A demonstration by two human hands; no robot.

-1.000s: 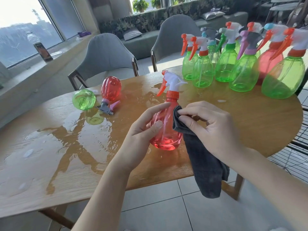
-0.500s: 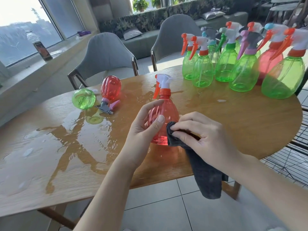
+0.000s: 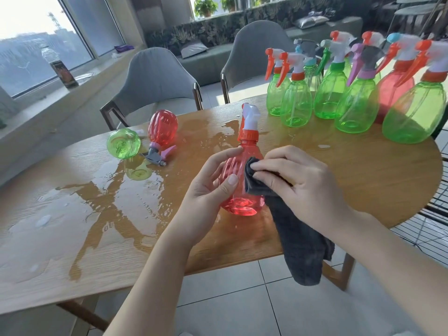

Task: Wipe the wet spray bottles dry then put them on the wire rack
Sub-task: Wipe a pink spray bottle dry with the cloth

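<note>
Item: red bottle (image 3: 242, 190), translucent, orange collar, white trigger head. Location: held upright above the near edge of the table (image 3: 363, 185), between the two hands.

Left hand (image 3: 213, 190): gripping the bottle's body, fingers curled round the far side, thumb lying across the near face.

Right hand (image 3: 298, 183): pinching a grey cloth (image 3: 298, 241) and pressing a folded corner of it against the bottle's right flank; the rest of the cloth is hanging loose below the table edge.

Step in hand, as judged: the wiping of this one bottle is under way; racking is not yet begun.

Other stock: a green bottle (image 3: 123, 143) and a second red bottle (image 3: 162, 128) are lying on their sides at the table's left, beside a wide puddle (image 3: 97, 209), and appear to be awaiting drying. A standing group (image 3: 358, 93) of green and red bottles is occupying the far right of the table; whether those are dry cannot be told.

Wire rack (image 3: 431, 229): showing only in part, low at the right, beyond the table edge.

Next move, as judged: the bottle is needing a turn in the left hand so the cloth reaches the remaining faces, the base and the trigger head; then a carry rightward and down to the rack, keeping it off the wet tabletop.
</note>
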